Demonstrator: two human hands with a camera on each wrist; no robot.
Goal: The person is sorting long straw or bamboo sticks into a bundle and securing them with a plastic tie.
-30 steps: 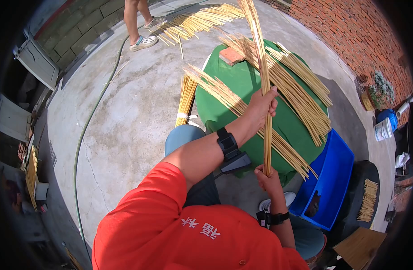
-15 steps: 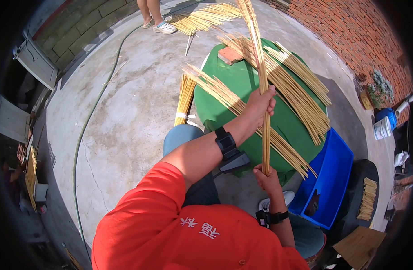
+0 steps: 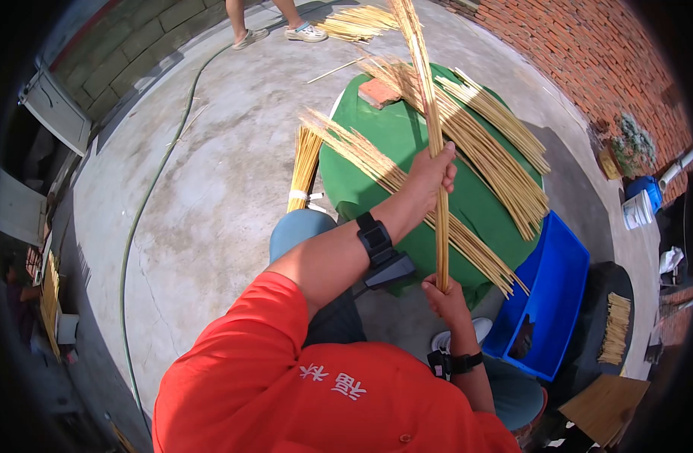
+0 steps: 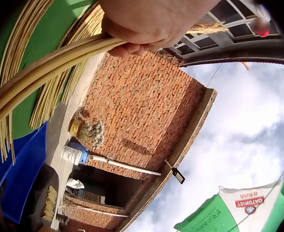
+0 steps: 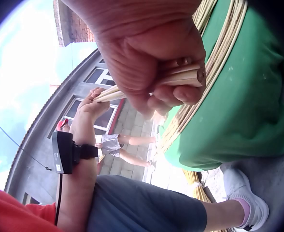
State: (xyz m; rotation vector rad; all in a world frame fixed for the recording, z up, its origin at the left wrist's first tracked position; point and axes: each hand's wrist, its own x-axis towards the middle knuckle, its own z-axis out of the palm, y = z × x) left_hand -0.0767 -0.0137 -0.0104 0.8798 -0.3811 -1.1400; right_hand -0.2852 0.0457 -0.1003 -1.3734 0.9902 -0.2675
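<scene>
A thin bundle of long dried stalks [image 3: 439, 211] with feathery tips stands nearly upright in the head view, held by both hands. My left hand [image 3: 431, 177] grips it partway up, fingers curled round it, over a round table with a green cloth [image 3: 361, 189]. Lower down, my right hand [image 3: 448, 300] holds the butt end near the table's front edge. In the right wrist view, cut stalk ends [image 5: 192, 77] poke out of the curled fingers. Behind the held bundle, a loose row of stalks [image 3: 482, 253] lies slantwise on the cloth.
More stalk piles [image 3: 505, 170] lie across the table's right side, near a brick [image 3: 379, 93]. A blue bin [image 3: 554, 294] stands at the right. A tied bundle [image 3: 304, 170] leans left of the table. A person's legs [image 3: 286, 15] are at the back beside stalks spread on the ground.
Both hands keep their hold on the bundle, which has hardly moved. The person at the back has stepped to the right, and a loose stalk on the ground there now lies flatter across.
</scene>
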